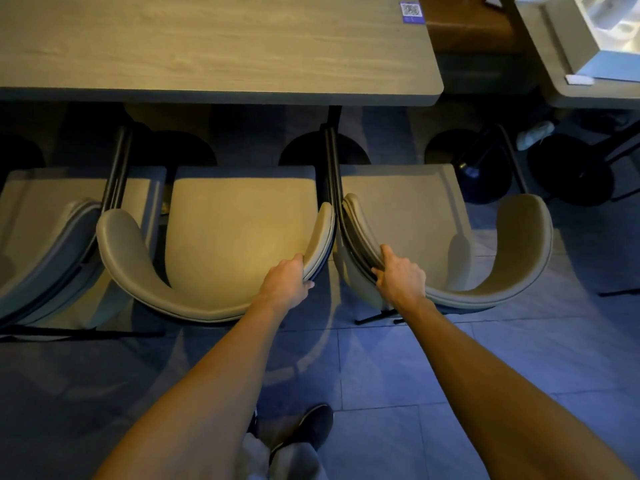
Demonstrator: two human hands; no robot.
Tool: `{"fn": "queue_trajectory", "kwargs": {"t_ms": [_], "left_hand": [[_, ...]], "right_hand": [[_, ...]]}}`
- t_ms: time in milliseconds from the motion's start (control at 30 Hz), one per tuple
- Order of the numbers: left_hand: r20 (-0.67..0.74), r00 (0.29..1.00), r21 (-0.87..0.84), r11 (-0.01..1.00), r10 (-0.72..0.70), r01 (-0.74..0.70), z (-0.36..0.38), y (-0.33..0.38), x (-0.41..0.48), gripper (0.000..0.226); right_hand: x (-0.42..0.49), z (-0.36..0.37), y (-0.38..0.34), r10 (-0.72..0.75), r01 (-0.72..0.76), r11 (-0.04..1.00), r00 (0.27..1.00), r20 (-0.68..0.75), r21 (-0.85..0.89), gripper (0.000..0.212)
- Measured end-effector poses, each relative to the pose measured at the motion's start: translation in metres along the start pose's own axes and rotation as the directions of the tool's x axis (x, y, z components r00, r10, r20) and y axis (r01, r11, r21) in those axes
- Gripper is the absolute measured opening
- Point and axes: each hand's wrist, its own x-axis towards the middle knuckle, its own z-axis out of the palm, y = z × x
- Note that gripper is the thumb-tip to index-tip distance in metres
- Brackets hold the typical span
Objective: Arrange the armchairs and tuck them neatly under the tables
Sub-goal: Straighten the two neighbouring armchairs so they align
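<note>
Fingers [309,284] of the left hand [289,278] curl under the right arm of the middle beige upholstered armchair [239,230], thumb on top. The right hand [401,275] grips the left arm of the neighbouring beige armchair [408,209] in the same way, thumb along the pad and fingers wrapped round the dark frame. Both chairs stand side by side on the near side of the long wood-grain table [214,46], facing it. Their adjoining arms almost touch, and their seats show whole in front of the table's near edge, not yet tucked under it. A third beige armchair [41,209] stands at the table's near left, partly cut off by the frame. Round black pedestal bases [323,147] sit in shadow beneath the tabletop. A small purple QR-code sticker [412,12] lies near the table's far right corner. Right of the table stands a second, lighter table [568,95]. On the grey tiled floor [519,341], nearest the camera, a dark shoe [315,427] points towards the table.
</note>
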Motion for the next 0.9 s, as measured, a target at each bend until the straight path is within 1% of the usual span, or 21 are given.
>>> {"fn": "queue_trajectory", "kwargs": {"t_ms": [400,500,667,900], "left_hand": [[-0.012,1.000,0.021,1.000,0.022,-0.022,0.001,-0.001,0.000,0.034],[-0.013,1.000,0.025,0.999,0.024,-0.024,0.001,-0.001,-0.001,0.034],[-0.008,1.000,0.031,0.999,0.021,-0.020,0.000,-0.002,0.000,0.034],[-0.014,1.000,0.011,1.000,0.028,-0.028,0.001,-0.003,-0.002,0.035]], "right_hand": [[-0.006,0.005,-0.005,0.042,-0.040,0.998,0.998,-0.045,0.050,0.029],[-0.006,0.004,-0.005,0.052,-0.050,0.996,0.998,-0.035,0.067,0.028],[-0.002,0.005,0.003,0.034,-0.032,0.994,0.999,-0.020,0.109,0.029],[0.000,0.008,0.014,-0.033,0.038,0.991,0.999,-0.043,0.130,0.025]]}}
